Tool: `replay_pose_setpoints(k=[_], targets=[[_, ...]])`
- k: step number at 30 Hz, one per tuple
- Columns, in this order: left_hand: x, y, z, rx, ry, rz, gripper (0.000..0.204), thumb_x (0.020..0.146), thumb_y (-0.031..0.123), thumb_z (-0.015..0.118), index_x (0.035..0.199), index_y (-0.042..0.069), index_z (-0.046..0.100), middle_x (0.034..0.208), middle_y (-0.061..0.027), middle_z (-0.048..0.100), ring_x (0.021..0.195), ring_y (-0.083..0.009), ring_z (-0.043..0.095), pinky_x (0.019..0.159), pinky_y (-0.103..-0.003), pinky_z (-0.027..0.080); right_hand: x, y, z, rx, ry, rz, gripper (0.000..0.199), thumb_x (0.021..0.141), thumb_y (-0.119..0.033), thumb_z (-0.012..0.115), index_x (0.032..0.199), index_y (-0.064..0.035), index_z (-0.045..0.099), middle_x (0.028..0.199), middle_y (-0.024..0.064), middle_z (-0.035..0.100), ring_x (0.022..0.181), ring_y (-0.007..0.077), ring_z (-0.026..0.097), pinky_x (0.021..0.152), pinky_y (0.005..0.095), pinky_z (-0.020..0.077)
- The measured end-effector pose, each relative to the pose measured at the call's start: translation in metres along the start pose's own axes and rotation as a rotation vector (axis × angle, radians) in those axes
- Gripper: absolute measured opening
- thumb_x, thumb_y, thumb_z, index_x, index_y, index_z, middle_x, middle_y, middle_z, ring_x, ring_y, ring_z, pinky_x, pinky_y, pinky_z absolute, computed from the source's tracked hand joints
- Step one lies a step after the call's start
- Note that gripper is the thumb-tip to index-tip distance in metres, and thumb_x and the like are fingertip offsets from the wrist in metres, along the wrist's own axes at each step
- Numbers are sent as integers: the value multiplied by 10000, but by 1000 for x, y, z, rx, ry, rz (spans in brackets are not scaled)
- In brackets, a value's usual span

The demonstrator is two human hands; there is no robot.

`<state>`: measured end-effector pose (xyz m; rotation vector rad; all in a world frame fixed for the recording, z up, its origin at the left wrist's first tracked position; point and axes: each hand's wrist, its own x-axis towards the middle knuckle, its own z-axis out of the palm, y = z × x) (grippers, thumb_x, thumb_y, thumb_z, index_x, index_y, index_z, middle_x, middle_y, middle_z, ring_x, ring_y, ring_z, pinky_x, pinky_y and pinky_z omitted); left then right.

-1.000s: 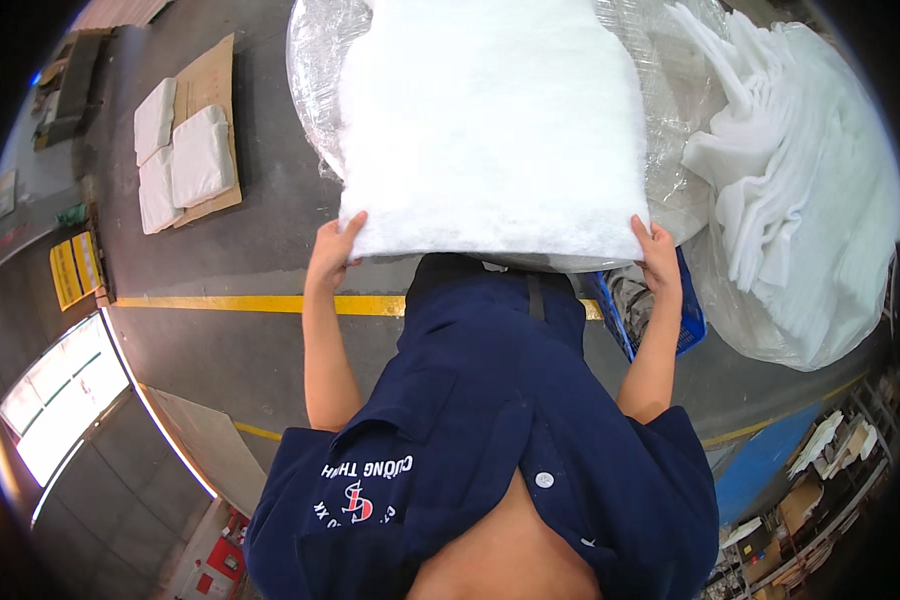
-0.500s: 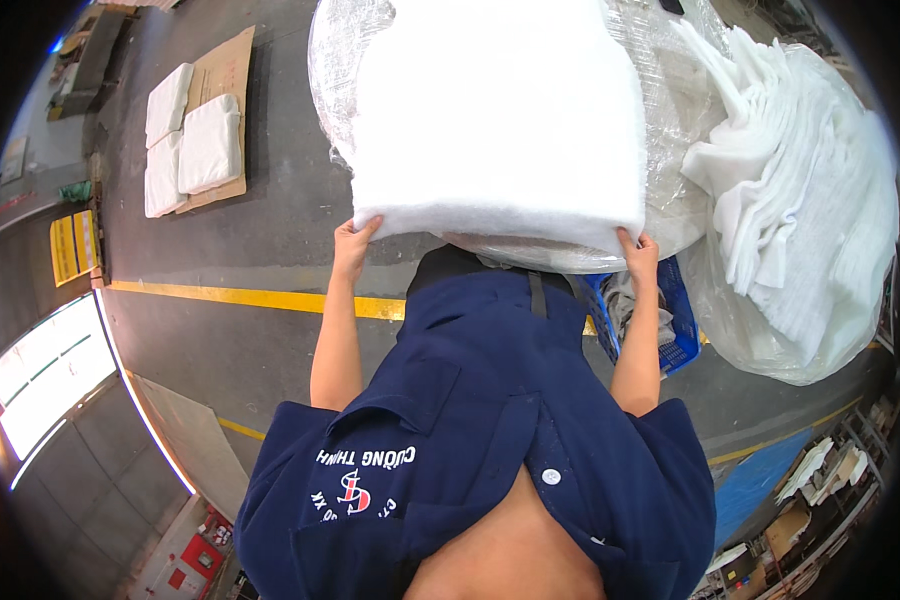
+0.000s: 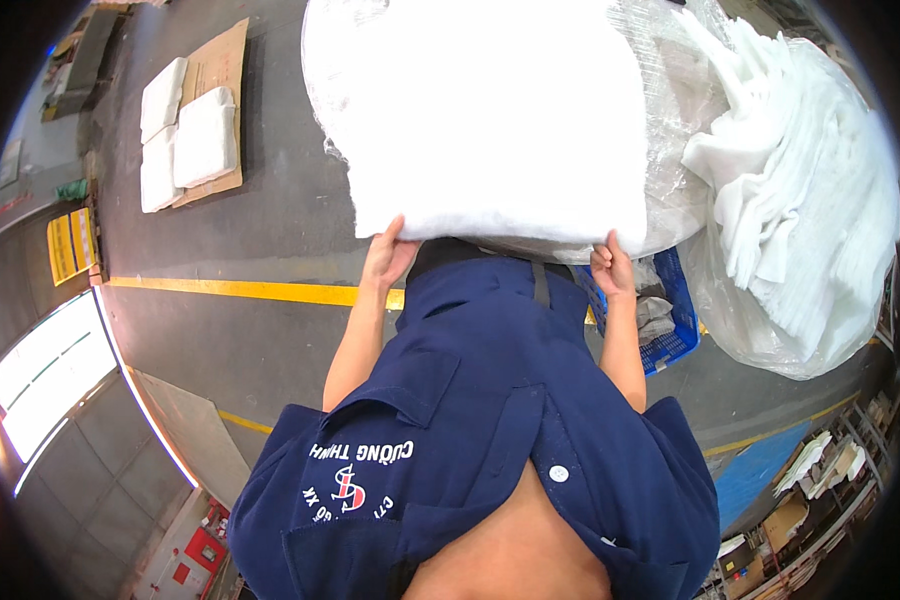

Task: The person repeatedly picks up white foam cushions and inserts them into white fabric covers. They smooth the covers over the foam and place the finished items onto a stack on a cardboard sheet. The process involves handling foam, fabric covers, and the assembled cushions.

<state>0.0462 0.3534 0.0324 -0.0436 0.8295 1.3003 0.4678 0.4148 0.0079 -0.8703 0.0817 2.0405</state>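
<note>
A thick white sheet of padding (image 3: 500, 130) lies over a large plastic-wrapped bundle (image 3: 670, 150) in front of me, its near edge facing my waist. My left hand (image 3: 385, 260) is closed at the left part of that edge, the thumb on top. Near the right corner, my right hand (image 3: 613, 268) has its fingers curled and its thumb up against the edge. The fingertips under the padding are partly hidden. Beside the bundle on the right, many loose folded layers of similar white padding (image 3: 790, 200) sit in clear plastic.
A blue plastic basket (image 3: 682, 335) with grey cloth stands by my right forearm. On the left floor, several white folded packs (image 3: 206, 138) rest on a cardboard sheet (image 3: 232, 62). A yellow line (image 3: 270, 290) crosses the grey floor. Racks with scraps (image 3: 820, 480) stand at lower right.
Both hands have moved inward along the near edge of the padding, the left one rightward and the right one slightly leftward. The right hand's fingers are now more curled.
</note>
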Motion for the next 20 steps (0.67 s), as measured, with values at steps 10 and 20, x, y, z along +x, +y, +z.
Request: replay_pose_setpoints(k=[10,20], targets=[[25,5,-6,457,382,-18,342,902,178,697,1191,58,560,1101,-70,607,880,-169,575,702,-313,506,22,7,34,-905,552,-356,242,922,-203,669,1040,-1,604,889,89,672,662,153,669,453,253,394],[53,-16,40,-494,533,-150,411,1021,322,469,1331,79,355,1275,-162,433,1277,-380,431,1039,-510,444,44,22,78,186,453,-47,685,988,-536,404,1330,57,382,1315,222,486,1252,327,498,1029,416,464]])
